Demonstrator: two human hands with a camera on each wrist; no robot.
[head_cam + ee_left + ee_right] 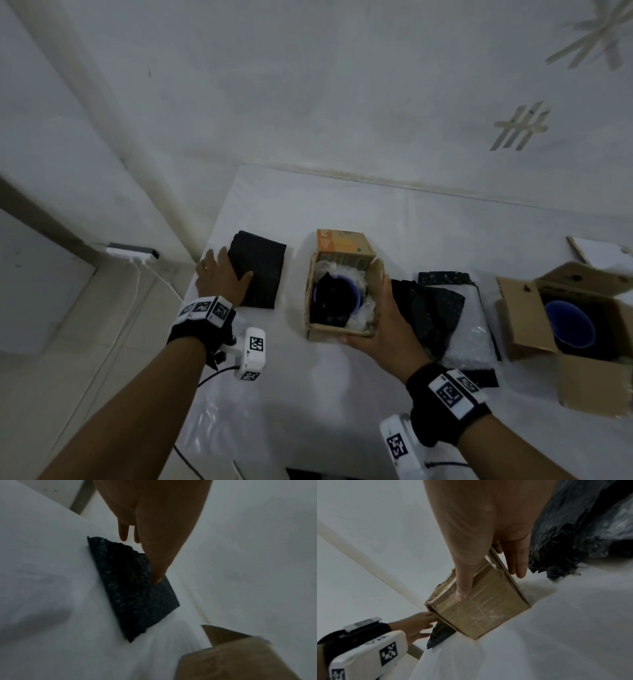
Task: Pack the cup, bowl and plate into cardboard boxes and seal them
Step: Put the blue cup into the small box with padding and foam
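Note:
A small open cardboard box stands mid-table with its orange flap up. Inside, a blue cup sits in black wrap and white padding. My right hand grips the box's near right corner: the thumb presses the front wall and the fingers lie along the right wall. My left hand lies flat at the table's left edge, its thumb resting on a black padded sheet. A blue bowl sits in a bigger open box at the right.
A crumpled black wrap lies on clear bubble wrap between the two boxes. The table's left edge drops to a tiled floor with a power strip and cables. A white wall rises behind the table.

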